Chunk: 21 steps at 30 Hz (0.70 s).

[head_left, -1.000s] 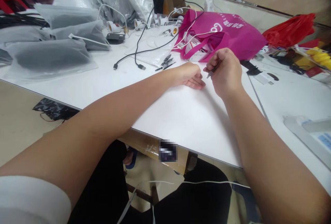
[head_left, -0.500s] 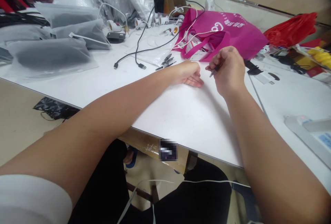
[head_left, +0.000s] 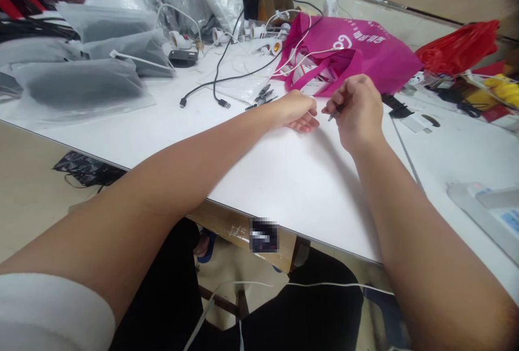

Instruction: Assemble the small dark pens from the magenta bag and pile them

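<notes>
My right hand [head_left: 360, 110] is raised over the white table, its fingers pinched on a small dark pointed piece [head_left: 333, 115]. Only the tip shows; its kind is too small to make out. Just left of it, a short gap away, is my left hand [head_left: 300, 114]. Its fingers are loosely bent and apart, and I see nothing held in them. Beyond the left wrist lies a little pile of dark, slim pointed pieces [head_left: 263, 95] on the table, similar in colour to the held one.
A magenta bag [head_left: 373, 51] lies behind my right hand. Black USB cable [head_left: 243, 77] crosses the table. Frosted pouches [head_left: 81, 86] lie at left, white lamp sockets [head_left: 258, 32] at the back. A red plastic bag [head_left: 458, 48] and a grey-white device [head_left: 490, 210] are at right.
The fingers of my left hand have curled in slightly and lifted a little. My right hand has barely shifted and keeps its pinch on the dark piece.
</notes>
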Available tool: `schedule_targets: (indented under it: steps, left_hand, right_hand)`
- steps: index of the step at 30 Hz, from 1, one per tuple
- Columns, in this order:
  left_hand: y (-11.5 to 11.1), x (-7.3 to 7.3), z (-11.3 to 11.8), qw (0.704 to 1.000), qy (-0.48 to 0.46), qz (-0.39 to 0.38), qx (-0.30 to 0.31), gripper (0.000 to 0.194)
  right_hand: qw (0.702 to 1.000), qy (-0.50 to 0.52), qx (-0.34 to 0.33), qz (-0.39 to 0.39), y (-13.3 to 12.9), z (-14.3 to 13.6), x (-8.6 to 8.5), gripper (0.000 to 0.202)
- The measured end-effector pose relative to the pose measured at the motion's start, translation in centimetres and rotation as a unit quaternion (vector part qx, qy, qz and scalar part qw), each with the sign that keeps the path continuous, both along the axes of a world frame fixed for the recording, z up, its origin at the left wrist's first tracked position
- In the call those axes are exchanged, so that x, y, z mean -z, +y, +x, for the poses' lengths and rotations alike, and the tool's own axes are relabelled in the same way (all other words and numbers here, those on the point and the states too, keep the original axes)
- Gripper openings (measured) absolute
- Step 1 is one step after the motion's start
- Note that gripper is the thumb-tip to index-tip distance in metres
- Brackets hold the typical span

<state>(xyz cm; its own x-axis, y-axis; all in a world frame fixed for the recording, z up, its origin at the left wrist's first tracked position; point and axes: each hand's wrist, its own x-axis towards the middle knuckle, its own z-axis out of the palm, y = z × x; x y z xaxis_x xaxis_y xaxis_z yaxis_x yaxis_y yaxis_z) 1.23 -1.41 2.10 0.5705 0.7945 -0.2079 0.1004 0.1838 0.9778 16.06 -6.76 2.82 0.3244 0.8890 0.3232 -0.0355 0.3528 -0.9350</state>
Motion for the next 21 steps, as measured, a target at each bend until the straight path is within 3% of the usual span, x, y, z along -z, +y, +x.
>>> schedule_targets:
  steps: [7, 14, 21]
  left_hand:
    - [-0.7, 0.0, 0.3, 0.999, -0.010, -0.035, 0.028, 0.032]
    - [-0.9, -0.6, 0.4, 0.992, -0.085, -0.080, 0.050, 0.042]
    - [-0.9, 0.0, 0.0, 0.999, -0.005, -0.041, 0.036, 0.039]
  right_hand:
    - [0.999, -0.011, 0.005, 0.043, 0.4, 0.0, 0.5, 0.024]
    - [0.998, -0.063, 0.002, 0.004, 0.4, 0.3, 1.2, 0.029]
    - [0.998, -0.060, 0.000, -0.016, 0.2, 0.6, 0.6, 0.035]
